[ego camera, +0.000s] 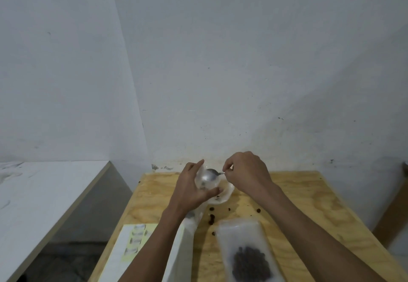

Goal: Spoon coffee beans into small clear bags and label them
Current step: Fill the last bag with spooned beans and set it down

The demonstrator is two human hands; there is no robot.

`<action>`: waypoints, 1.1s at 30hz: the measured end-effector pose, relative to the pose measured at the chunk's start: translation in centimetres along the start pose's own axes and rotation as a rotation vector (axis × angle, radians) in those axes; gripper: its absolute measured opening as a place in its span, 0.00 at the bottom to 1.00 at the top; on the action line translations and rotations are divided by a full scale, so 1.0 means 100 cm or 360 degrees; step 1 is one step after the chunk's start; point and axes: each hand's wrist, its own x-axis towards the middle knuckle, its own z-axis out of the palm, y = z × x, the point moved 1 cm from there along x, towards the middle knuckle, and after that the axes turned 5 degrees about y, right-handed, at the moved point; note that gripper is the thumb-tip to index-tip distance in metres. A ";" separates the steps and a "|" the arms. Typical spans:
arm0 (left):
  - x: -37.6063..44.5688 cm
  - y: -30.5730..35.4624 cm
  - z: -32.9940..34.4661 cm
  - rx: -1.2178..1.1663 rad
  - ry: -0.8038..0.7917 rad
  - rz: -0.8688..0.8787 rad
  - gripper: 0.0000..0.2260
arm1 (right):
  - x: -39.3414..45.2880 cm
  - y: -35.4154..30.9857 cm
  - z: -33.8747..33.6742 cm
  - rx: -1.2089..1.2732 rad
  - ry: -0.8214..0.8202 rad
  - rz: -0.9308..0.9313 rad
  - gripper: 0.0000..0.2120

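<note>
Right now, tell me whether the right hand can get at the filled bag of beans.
Probably yes. The filled bag lies flat on the table beside the right forearm with nothing over it, but the right hand holds the spoon, so it would have to free itself.

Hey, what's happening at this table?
A person is packing coffee beans. The left hand holds a small clear bag open over a white bowl, while the right hand pinches a spoon with its tip at the bag's mouth. A filled bag lies nearer on the wooden table, loose beans are scattered about, and a label sheet sits at the left.
</note>
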 end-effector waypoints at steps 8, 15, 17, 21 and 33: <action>-0.008 -0.011 -0.018 -0.0445 0.0139 -0.0446 0.31 | 0.000 0.035 0.029 -0.0051 0.0193 0.0068 0.13; -0.004 0.001 -0.018 -0.0858 -0.0133 -0.0723 0.13 | -0.018 0.065 0.077 -0.0228 -0.0035 0.0074 0.17; 0.001 0.006 -0.015 -0.0989 -0.0178 -0.0822 0.14 | -0.020 0.067 0.080 -0.0180 -0.0071 0.0084 0.17; 0.016 0.015 -0.006 -0.1339 -0.0050 -0.1029 0.25 | -0.017 0.071 0.077 -0.0003 -0.0196 0.0168 0.14; 0.019 -0.004 0.003 -0.1265 -0.0030 -0.0954 0.12 | -0.013 0.086 0.082 0.0416 -0.0264 0.0602 0.07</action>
